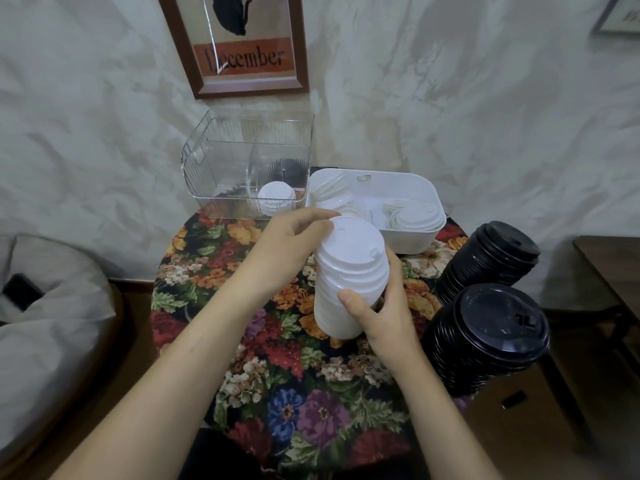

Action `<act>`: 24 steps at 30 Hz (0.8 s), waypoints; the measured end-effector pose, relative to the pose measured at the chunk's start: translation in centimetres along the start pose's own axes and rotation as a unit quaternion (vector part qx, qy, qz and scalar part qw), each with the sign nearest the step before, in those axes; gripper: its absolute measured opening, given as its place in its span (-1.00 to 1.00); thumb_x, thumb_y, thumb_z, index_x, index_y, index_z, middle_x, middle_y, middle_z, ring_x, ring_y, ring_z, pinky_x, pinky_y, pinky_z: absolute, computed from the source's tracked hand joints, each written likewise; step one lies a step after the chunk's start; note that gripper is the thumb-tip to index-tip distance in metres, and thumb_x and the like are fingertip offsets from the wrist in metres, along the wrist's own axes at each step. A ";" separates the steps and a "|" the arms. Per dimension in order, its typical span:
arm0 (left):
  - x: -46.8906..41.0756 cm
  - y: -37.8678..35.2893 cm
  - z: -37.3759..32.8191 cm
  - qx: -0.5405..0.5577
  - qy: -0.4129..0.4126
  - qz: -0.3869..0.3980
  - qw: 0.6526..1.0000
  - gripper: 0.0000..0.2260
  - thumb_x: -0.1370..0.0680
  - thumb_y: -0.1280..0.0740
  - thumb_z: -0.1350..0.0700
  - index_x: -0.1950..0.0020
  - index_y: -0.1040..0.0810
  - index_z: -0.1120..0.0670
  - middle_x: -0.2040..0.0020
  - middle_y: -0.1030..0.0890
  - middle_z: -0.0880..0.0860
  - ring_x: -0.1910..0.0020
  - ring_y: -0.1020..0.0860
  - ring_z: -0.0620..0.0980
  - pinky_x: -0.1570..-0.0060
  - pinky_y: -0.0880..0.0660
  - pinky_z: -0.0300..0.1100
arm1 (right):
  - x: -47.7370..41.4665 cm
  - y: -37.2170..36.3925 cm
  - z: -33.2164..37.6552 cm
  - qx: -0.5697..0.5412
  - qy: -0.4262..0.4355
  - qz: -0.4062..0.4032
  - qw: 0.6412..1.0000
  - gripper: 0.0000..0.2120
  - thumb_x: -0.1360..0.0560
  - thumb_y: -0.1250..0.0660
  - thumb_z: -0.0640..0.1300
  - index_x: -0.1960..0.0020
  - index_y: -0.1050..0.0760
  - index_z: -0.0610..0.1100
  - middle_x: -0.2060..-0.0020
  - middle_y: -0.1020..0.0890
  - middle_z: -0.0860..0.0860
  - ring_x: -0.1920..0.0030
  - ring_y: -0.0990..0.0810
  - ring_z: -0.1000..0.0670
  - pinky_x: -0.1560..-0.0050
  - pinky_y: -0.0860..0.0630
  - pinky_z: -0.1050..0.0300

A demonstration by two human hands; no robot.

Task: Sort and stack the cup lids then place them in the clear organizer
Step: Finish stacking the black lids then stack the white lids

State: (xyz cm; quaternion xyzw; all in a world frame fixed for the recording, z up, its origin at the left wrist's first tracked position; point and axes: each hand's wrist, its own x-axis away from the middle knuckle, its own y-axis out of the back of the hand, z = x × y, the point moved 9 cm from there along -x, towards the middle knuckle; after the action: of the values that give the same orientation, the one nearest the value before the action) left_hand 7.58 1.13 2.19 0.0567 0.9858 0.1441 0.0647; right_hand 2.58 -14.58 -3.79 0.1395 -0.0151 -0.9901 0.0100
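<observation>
A tall stack of white cup lids (348,271) stands over the floral tablecloth in the middle. My right hand (384,310) grips its lower part, thumb in front and fingers round the right side. My left hand (294,237) holds the top lid at its left rim with curled fingers. The clear organizer (221,161) sits at the back of the table, with a short stack of white lids (275,199) in its right compartment. A white bin (408,237) beside it holds more loose white lids (415,216).
Two tall stacks of black lids (491,254) (491,337) stand at the table's right edge. A framed picture (242,46) hangs on the wall behind. A grey cushion (45,306) lies to the left, a dark wooden table (616,271) to the right.
</observation>
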 end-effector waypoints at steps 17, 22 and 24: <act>0.2 0.2 0.3 -0.181 -0.034 0.069 0.981 -0.85 -0.59 -0.39 -0.20 -0.14 -0.61 -0.25 0.43 -0.47 -0.15 0.44 -0.38 -0.19 0.32 -0.28 -0.14 | -0.4 -0.3 0.6 -0.006 0.005 0.061 0.998 -0.14 -0.37 -0.55 0.25 -0.56 -0.22 0.17 -0.41 -0.48 0.31 -0.45 -0.44 0.19 -0.33 -0.42 0.33; 0.3 0.1 0.2 -0.185 -0.039 0.075 0.979 -0.85 -0.58 -0.40 -0.19 -0.13 -0.60 -0.25 0.42 -0.46 -0.10 0.43 -0.37 -0.16 0.31 -0.29 -0.13 | -0.6 0.1 0.9 -0.012 0.005 0.032 0.999 0.01 -0.27 -0.51 0.48 -0.57 -0.07 0.33 -0.54 -0.36 0.26 -0.52 -0.36 0.23 -0.45 -0.39 0.23; 0.3 0.0 0.2 -0.186 -0.040 0.075 0.979 -0.85 -0.57 -0.42 -0.17 -0.13 -0.60 -0.24 0.42 -0.47 -0.10 0.43 -0.38 -0.16 0.30 -0.29 -0.12 | -0.5 0.0 0.9 -0.012 0.007 0.025 1.000 -0.02 -0.29 -0.52 0.45 -0.56 -0.11 0.32 -0.51 -0.40 0.28 -0.50 -0.38 0.22 -0.39 -0.41 0.30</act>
State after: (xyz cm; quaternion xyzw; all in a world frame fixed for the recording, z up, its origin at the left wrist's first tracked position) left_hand 7.35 1.21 2.00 0.1234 0.9314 0.3268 0.1021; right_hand 2.81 -14.56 -2.80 0.1455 -0.0069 -0.9887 0.0364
